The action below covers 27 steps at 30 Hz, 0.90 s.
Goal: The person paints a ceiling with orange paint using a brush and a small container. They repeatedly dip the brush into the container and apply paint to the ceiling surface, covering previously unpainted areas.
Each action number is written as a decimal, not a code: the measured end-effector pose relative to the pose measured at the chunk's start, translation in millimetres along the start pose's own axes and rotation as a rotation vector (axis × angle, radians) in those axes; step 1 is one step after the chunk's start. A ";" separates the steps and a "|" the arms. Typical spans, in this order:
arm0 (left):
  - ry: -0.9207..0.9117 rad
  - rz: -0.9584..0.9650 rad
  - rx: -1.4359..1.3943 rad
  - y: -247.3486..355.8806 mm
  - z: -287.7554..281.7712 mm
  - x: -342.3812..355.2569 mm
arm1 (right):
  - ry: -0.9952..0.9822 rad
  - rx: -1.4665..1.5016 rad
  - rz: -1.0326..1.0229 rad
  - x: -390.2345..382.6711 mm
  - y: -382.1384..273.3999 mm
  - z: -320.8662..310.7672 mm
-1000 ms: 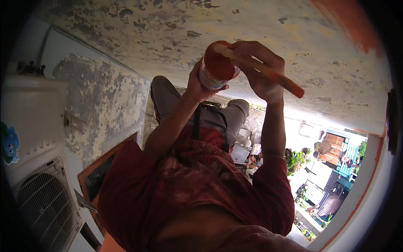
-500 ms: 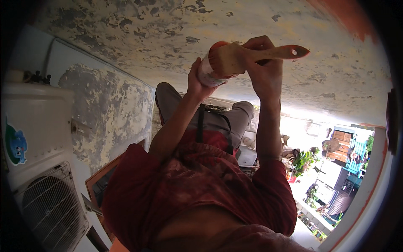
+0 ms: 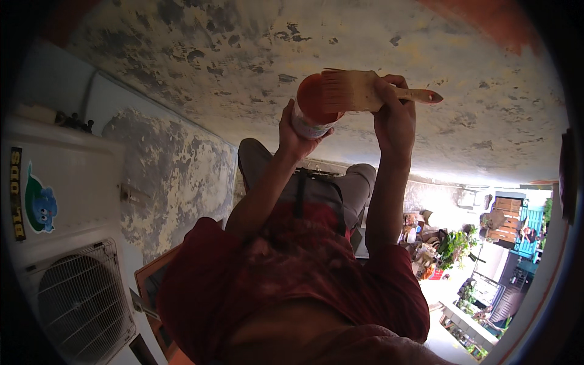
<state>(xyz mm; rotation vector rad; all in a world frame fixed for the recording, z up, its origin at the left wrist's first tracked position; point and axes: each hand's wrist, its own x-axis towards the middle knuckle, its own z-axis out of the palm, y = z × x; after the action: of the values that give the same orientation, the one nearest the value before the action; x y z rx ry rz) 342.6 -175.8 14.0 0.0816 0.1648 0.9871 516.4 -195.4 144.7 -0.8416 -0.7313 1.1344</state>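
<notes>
My left hand (image 3: 296, 139) is wrapped round a cup-sized paint container (image 3: 312, 129) with reddish-orange paint (image 3: 310, 97) inside. A wide flat paintbrush (image 3: 359, 90) is gripped by my right hand (image 3: 394, 121), fingers closed about the base of its wooden handle. Its bristles, stained reddish at the ends, lie at the right side of the container's mouth, partly over the paint; I cannot tell whether they touch it. The handle points right, its tip reddish. Both hands are held up in front of a wall (image 3: 243, 55) with patchy, flaking paint.
An air-conditioner outdoor unit (image 3: 67, 176) with a round grille stands at the left, beside a second peeling wall (image 3: 164, 176). An orange-red painted patch (image 3: 493, 21) shows at the upper right. Plants (image 3: 456, 246) and clutter lie in bright light far below at the right.
The brush has swung to lie nearly level, its bristles now at the container's mouth. The container has tipped so its paint shows. The whole view has shifted slightly.
</notes>
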 end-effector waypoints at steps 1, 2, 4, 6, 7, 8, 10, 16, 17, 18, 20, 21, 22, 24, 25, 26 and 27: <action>-0.004 0.010 0.004 0.9 -1.6 1.1 | -0.020 0.065 0.022 1.2 1.5 -0.3; -0.005 0.018 0.008 1.3 -1.9 1.6 | -0.038 0.130 0.045 1.5 2.6 -0.5; -0.038 0.011 -0.007 3.6 -2.1 3.8 | -0.053 0.233 0.091 3.3 3.2 0.6; -0.102 -0.020 -0.045 7.8 -4.4 9.1 | -0.046 0.307 0.135 7.8 2.4 3.8; -0.026 -0.030 -0.103 5.3 -5.9 8.0 | -0.071 0.327 0.124 8.0 5.9 -0.5; 0.036 -0.029 -0.145 6.7 -6.1 9.1 | -0.113 0.356 0.101 14.2 13.1 -5.2; -0.026 0.036 -0.066 11.5 -10.9 11.4 | -0.181 0.423 0.150 17.3 16.1 3.0; 0.003 0.069 -0.058 39.0 -0.2 11.7 | -0.317 0.506 0.217 25.9 19.9 31.8; 0.011 0.087 -0.055 44.8 0.2 10.7 | -0.316 0.520 0.216 26.9 23.6 37.3; -0.046 0.100 -0.055 52.8 -1.1 11.5 | -0.315 0.534 0.215 29.0 27.0 44.1; -0.158 0.125 -0.060 69.4 -2.2 13.0 | -0.210 0.563 0.209 34.6 31.8 63.7; -0.140 0.145 -0.058 77.7 -1.3 12.4 | -0.156 0.575 0.206 37.6 34.4 72.8; -0.123 0.165 -0.056 87.7 -0.6 11.7 | -0.179 0.601 0.217 41.5 39.0 80.2; -0.099 0.199 -0.057 105.0 3.1 9.2 | -0.223 0.654 0.242 48.9 48.5 92.8; -0.094 0.214 -0.058 113.1 4.1 8.5 | -0.192 0.657 0.201 53.5 50.9 97.3; -0.090 0.233 -0.060 122.5 4.4 7.3 | -0.163 0.659 0.163 58.9 52.4 101.5; -0.102 0.239 -0.067 132.3 4.2 6.4 | -0.134 0.661 0.125 64.2 53.7 104.5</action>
<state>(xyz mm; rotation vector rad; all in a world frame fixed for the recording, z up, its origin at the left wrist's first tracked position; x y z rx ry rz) 237.9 -97.7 36.5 0.0914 0.0283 1.2236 420.2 -102.9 155.3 -0.2547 -0.3677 1.4397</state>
